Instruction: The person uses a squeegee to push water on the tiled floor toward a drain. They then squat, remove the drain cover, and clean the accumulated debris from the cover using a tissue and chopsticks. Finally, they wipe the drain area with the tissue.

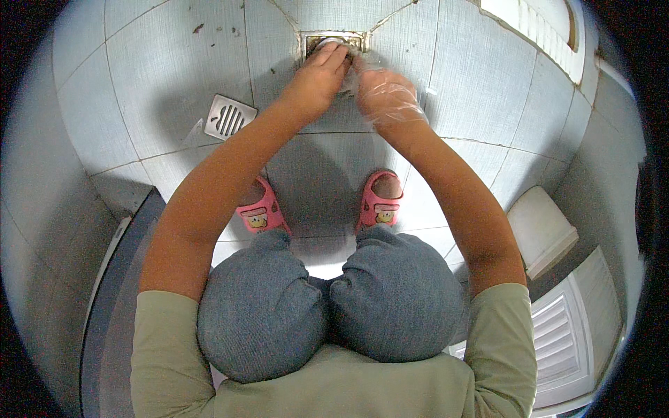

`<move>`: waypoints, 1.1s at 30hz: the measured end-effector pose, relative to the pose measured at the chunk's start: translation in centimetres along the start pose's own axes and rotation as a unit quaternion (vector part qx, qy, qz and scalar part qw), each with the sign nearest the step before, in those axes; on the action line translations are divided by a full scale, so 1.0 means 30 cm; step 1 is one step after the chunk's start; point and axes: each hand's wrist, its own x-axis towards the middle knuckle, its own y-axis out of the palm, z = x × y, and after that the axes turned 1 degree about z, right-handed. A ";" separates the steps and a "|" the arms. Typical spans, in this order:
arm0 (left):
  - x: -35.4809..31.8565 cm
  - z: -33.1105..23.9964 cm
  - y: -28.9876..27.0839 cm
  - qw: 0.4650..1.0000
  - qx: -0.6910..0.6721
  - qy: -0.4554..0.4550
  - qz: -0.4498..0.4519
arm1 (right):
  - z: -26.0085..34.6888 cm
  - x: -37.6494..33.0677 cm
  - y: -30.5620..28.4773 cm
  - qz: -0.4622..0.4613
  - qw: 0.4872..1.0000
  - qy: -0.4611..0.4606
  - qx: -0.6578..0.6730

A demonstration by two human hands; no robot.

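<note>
A square floor drain (pixel 304 47) with a stained, grimy rim lies at the far middle of the tiled floor. Both arms stretch forward to it. My left hand (pixel 322 78) is bare, its fingers bent down together into the drain opening around something pale and rounded that they mostly cover. Close beside it, my right hand (pixel 385 95) wears a thin clear plastic glove, crumpled around the wrist. Its fingers are curled in at the drain's right side, and what they hold is hidden. To the left, a slotted metal drain cover (pixel 228 117) lies off the drain.
Pink slippers (pixel 380 209) are on my feet, just below the drain area. A white bin (pixel 542 230) stands at the right, with a white slatted plastic piece (pixel 564 334) nearer me. Dark debris (pixel 198 28) dots the far-left tiles. A dark panel (pixel 122 279) runs along the left.
</note>
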 end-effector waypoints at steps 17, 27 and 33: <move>-0.095 -0.017 -0.027 0.997 0.049 0.005 0.053 | 0.033 -0.040 0.100 0.032 0.968 0.029 0.246; -0.090 -0.041 -0.027 0.992 0.119 -0.034 0.036 | 0.026 -0.086 0.167 -0.127 0.942 0.043 0.307; -0.039 -0.015 -0.008 0.994 0.097 -0.039 0.043 | 0.008 0.004 0.203 -0.199 0.935 0.027 0.294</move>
